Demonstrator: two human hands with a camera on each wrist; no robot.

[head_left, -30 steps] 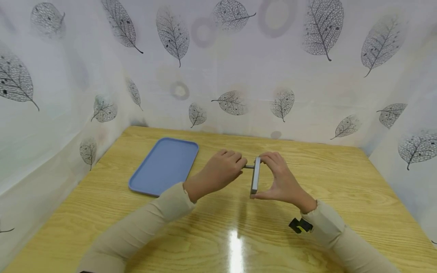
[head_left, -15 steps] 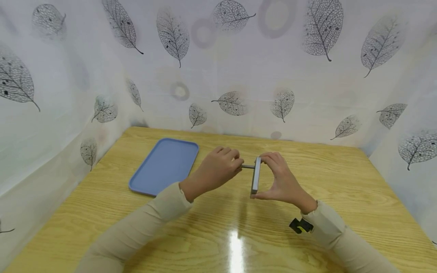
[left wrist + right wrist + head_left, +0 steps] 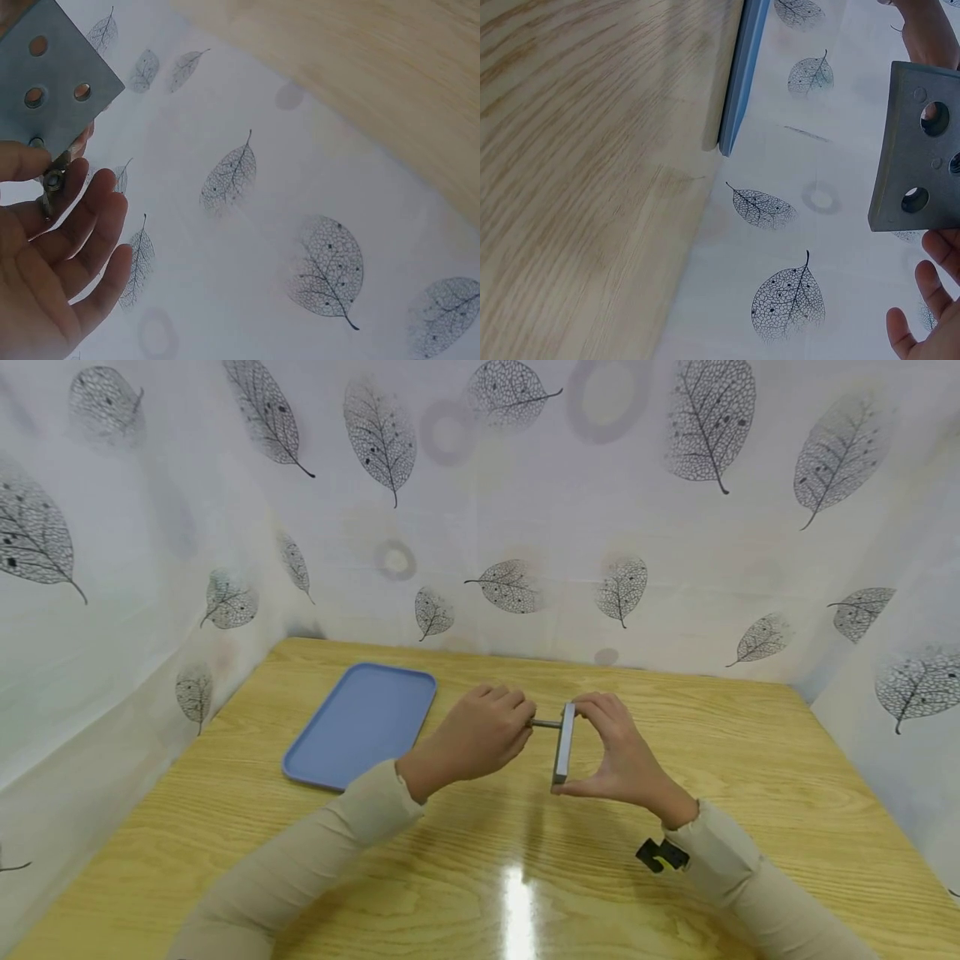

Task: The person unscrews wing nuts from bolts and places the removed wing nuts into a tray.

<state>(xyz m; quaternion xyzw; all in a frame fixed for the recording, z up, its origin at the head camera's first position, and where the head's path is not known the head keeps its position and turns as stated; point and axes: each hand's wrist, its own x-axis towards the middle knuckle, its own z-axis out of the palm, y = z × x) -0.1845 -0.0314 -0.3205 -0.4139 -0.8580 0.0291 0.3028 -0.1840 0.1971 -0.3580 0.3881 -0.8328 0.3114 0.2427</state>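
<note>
Between both hands a grey square metal plate (image 3: 565, 743) with several round holes stands on edge, above the table. My right hand (image 3: 618, 752) holds it by opposite edges, fingers on the far edge and thumb on the near one. A thin bolt (image 3: 546, 724) sticks out from its left face. My left hand (image 3: 480, 735) is at the bolt's outer end. In the left wrist view, thumb and index finger pinch a winged metal piece, like a wing nut (image 3: 52, 180), on that bolt. The right wrist view shows the metal plate (image 3: 919, 150) from its other face.
A blue tray (image 3: 360, 722) lies on the wooden table (image 3: 712, 760) at the left, near my left forearm. A curtain (image 3: 480, 510) with leaf prints hangs behind the table and along its sides. A black clip (image 3: 662, 855) sits at my right cuff.
My left fingers shifted slightly left along the bolt and then turned, from raised and bent to rolled forward. The plate and my right hand have stayed nearly still.
</note>
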